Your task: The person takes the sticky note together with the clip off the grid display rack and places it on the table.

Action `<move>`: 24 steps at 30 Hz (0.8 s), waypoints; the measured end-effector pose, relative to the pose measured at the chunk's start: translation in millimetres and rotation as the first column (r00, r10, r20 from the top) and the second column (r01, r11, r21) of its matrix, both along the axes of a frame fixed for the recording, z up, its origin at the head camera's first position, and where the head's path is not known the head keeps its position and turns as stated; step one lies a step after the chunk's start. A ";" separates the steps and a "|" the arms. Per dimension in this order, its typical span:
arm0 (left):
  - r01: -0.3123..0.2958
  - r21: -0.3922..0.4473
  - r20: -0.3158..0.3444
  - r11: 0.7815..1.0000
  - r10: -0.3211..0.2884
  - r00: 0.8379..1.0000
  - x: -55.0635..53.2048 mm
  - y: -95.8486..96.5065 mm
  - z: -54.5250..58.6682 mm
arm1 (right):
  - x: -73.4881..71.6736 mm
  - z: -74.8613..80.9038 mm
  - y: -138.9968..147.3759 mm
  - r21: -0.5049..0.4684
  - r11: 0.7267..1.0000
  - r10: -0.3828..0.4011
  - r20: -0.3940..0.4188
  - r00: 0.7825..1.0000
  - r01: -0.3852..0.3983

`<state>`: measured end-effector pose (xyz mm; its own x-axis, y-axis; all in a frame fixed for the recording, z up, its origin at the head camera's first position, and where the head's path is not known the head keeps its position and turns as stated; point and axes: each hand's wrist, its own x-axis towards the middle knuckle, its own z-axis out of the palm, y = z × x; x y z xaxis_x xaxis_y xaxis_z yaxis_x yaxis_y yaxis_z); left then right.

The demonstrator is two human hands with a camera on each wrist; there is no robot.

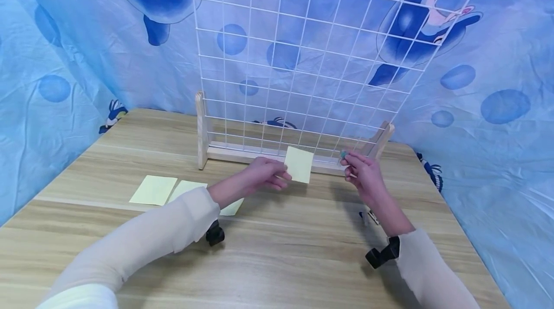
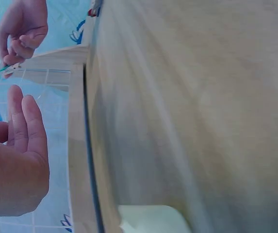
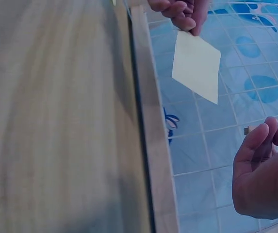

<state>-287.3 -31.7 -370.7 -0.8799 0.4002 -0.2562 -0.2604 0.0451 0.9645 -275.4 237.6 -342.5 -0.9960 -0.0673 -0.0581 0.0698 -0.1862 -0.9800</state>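
My left hand (image 1: 269, 173) pinches a pale yellow paper note (image 1: 299, 165) by its left edge, in front of the wooden base of a white wire grid (image 1: 303, 54). The right wrist view shows the same note (image 3: 197, 65) hanging tilted from those fingers. To the right, my right hand (image 1: 364, 172) pinches a small clip (image 1: 343, 154) with a green part, close to the lower right of the grid. The left wrist view shows that clip (image 2: 10, 69) at the fingertips. The note appears apart from the clip.
More yellow notes (image 1: 153, 190) lie on the wooden table (image 1: 277, 261) at the left, partly behind my left arm. Small items that look like clips (image 1: 373, 217) lie beside my right forearm. Wooden feet (image 1: 201, 131) hold the grid. A blue dolphin-print curtain (image 1: 480, 155) surrounds the table.
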 end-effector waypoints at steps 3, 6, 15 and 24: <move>0.016 0.000 0.044 1.000 -0.016 0.999 4.1 -4.8 -3.0 | 3.2 -8.0 2.1 0.021 1.000 0.011 0.030 0.999 -0.012; 0.017 -0.005 0.061 1.000 -0.016 0.998 7.8 -8.4 -5.6 | 6.7 -17.4 3.0 0.046 0.999 0.017 0.071 0.997 -0.021; 0.007 -0.029 0.129 1.000 -0.003 0.992 16.0 -16.2 -13.9 | 20.7 -47.2 6.7 0.147 0.988 0.017 0.209 0.978 -0.049; -0.004 -0.102 0.176 0.995 0.022 0.984 26.7 -27.0 -22.4 | 30.5 -59.3 11.4 0.177 0.974 0.083 0.304 0.949 -0.142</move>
